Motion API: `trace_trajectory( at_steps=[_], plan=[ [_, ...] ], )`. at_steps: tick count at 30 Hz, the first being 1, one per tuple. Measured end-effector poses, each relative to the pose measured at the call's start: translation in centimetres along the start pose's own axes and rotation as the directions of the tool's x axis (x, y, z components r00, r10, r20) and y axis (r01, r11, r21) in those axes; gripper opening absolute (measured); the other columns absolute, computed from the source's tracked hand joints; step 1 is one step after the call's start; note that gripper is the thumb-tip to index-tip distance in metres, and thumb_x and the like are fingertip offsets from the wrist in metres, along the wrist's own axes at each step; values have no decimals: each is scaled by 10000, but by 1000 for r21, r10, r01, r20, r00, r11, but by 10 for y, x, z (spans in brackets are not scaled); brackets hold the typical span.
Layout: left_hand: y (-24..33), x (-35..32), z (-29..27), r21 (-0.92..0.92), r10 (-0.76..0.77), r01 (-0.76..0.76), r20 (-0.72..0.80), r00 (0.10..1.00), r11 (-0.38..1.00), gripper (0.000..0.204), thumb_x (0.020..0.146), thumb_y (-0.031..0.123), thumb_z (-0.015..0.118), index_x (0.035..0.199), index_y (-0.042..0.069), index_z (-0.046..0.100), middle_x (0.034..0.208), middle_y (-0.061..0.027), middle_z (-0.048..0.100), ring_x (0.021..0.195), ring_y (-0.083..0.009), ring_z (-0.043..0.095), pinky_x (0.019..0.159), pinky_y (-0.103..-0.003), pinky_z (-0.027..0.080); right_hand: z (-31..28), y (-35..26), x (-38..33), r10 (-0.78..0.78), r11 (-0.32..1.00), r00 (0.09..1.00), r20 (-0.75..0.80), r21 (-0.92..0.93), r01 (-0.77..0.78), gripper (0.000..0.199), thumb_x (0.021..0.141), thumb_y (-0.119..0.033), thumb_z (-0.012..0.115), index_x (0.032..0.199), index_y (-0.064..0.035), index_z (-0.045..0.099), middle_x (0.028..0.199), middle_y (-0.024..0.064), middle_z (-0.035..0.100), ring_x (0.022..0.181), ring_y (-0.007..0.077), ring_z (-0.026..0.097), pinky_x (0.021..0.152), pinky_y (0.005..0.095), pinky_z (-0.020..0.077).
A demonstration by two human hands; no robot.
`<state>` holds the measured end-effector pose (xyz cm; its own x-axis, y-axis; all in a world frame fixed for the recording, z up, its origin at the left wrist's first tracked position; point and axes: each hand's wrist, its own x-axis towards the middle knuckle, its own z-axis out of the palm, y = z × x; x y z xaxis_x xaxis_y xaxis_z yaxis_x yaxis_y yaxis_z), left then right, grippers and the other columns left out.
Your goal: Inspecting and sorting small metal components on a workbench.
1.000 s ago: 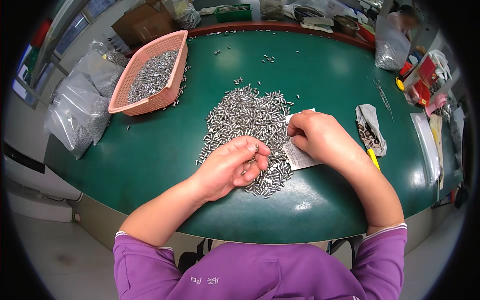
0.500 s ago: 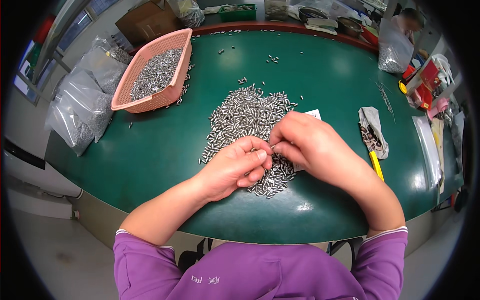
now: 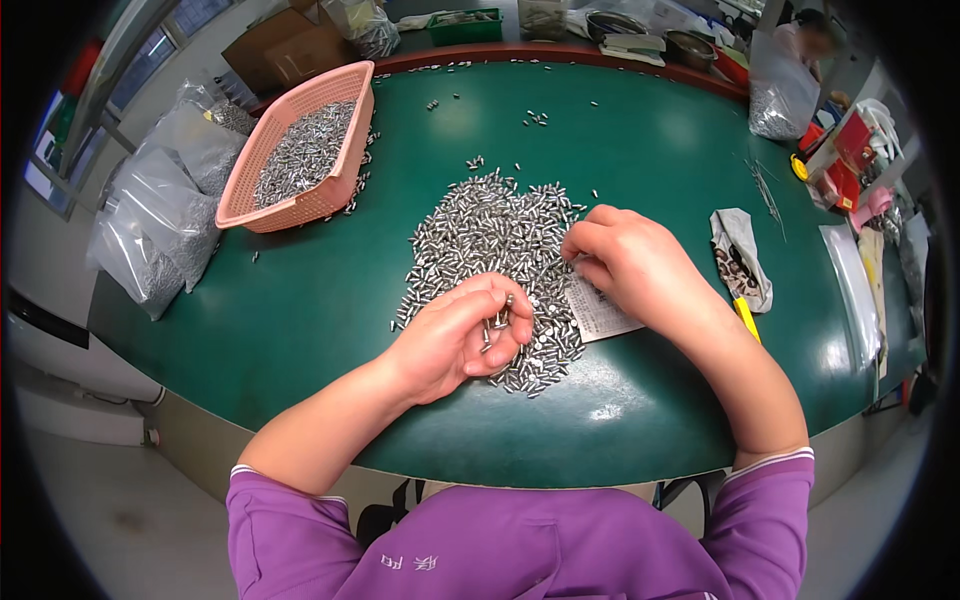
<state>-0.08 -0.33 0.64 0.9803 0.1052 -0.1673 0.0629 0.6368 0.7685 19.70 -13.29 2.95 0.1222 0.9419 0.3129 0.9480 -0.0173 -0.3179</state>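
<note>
My left hand [image 3: 455,330] is curled, palm turned up, around several small metal pins [image 3: 497,322] that show between thumb and fingers. Under and beyond it spreads a heap of the same short silvery pins [image 3: 480,230]. At the heap's right side my right hand [image 3: 630,250] is bent downward with thumb and forefinger close together; what is between their tips, if anything, is hidden. Beneath that hand lies a pale flat plate or card [image 3: 605,322] with rows of small marks, touching the heap and partly covered by my fingers.
A pink plastic basket [image 3: 235,195] full of pins stands at the far left, beside clear bags [image 3: 150,235] of metal parts. To the right lie a grey cloth [image 3: 740,240], a yellow-handled tool [image 3: 746,318] and thin wires [image 3: 768,195]. Another person [image 3: 805,40] is at the far right.
My hands have parted: the right has moved right, away from the left, to above the pale plate. The left has opened slightly, so the pins in it now show.
</note>
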Motion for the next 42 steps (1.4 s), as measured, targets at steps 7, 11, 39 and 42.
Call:
trace_trajectory(
  at_steps=[7,11,39,42],
  plan=[
    [-1,1,1,29,-22,23,-39,999,999,157,967,135,441,1043,27,526,923,-86,563,616,-85,446,479,-191,333,10,4,-3,18,994,999,46,-109,-13,57,770,-83,633,793,-52,592,825,111,588,806,309,599,723,414,495],
    [-3,1,0,32,-23,23,-19,1000,999,145,955,84,496,1096,50,505,937,-65,558,619,-49,431,477,-173,324,7,-7,2,-88,986,993,-82,133,98,116,768,-55,640,868,-42,581,799,111,554,761,283,569,676,383,476],
    [0,0,4,32,-13,14,-48,999,999,163,1011,213,433,1016,80,527,862,-40,535,541,-39,358,420,-163,270,4,-2,-1,15,999,996,91,35,-19,106,780,-122,656,840,-42,623,808,130,625,784,326,621,714,410,500],
    [0,-1,3,-17,-25,25,-21,999,1000,181,1011,222,431,988,62,511,849,-30,534,560,-49,367,445,-177,276,3,1,-4,30,998,994,104,50,-35,106,782,-120,649,832,-35,611,810,129,627,793,322,622,724,410,499]
  ],
)
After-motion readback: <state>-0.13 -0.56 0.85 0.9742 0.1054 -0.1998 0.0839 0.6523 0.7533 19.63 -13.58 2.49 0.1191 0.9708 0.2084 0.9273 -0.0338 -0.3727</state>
